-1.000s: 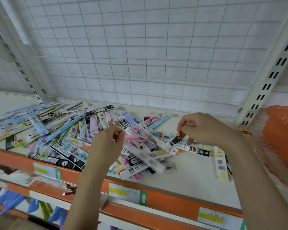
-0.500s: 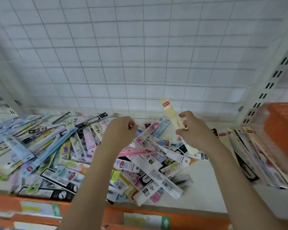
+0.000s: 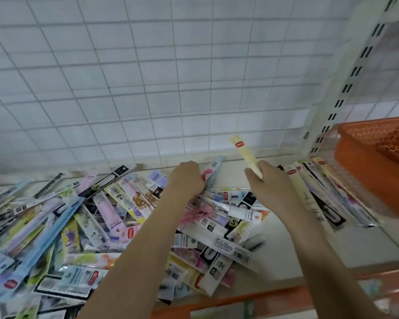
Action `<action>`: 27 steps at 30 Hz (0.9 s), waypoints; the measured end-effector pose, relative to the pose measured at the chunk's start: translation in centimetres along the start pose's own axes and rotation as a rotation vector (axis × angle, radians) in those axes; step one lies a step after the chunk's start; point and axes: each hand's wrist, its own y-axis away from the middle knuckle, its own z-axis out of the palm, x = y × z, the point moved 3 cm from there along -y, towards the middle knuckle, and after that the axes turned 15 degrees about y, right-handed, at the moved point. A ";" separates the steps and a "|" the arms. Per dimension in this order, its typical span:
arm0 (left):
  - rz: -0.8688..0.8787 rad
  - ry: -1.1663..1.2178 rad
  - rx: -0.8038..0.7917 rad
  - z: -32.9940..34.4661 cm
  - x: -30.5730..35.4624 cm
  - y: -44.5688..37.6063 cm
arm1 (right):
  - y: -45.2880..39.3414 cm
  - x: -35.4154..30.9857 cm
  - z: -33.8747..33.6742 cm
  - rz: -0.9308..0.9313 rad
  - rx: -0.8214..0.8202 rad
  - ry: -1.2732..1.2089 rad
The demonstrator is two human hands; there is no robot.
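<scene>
A loose heap of flat toothbrush packs (image 3: 97,217) covers the left and middle of a white shelf (image 3: 286,256). My right hand (image 3: 270,187) grips a pale yellow pack (image 3: 245,155) with a red label, held upright above the heap. My left hand (image 3: 189,178) has its fingers curled around a pink pack (image 3: 194,215) that sticks out below the wrist toward the right. A neat row of packs (image 3: 320,194) lies at the right end of the shelf, beside my right forearm.
A white wire grid (image 3: 171,77) backs the shelf. An orange perforated basket (image 3: 378,157) sits at the right, over the row. A slotted white upright (image 3: 346,88) stands at the back right. The orange front rail (image 3: 274,300) carries price labels.
My right hand lifted the yellow pack out of the heap and raised it upright. The view moved closer and rightward, bringing the row of packs at the right into sight. My left hand kept the pink pack.
</scene>
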 end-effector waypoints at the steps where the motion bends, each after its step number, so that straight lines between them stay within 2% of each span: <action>1: 0.003 0.029 0.006 -0.3 -0.1 0.2 | 0.1 0.1 0.1 0.014 -0.010 0.001; 5: 0.009 0.169 0.089 -2.8 -0.6 1.9 | 0.3 -0.1 0.3 0.023 -0.075 0.052; 10: 0.035 0.318 0.386 -6.2 -2.4 5.6 | -1.5 -1.0 0.6 -0.045 -0.166 0.080; 14: 0.047 0.298 0.589 -6.7 -3.7 7.1 | -4.3 -2.3 2.2 -0.131 -0.229 0.174; 18: 0.073 0.360 0.657 -5.5 -3.4 9.4 | -6.0 -3.7 4.3 -0.145 -0.315 0.149; 22: 0.034 0.377 0.727 -4.6 -3.9 10.3 | -6.7 -4.6 5.5 -0.094 -0.311 0.158; 27: -0.008 0.556 0.584 -3.9 -3.9 10.8 | -7.1 -5.0 6.1 -0.074 -0.358 0.124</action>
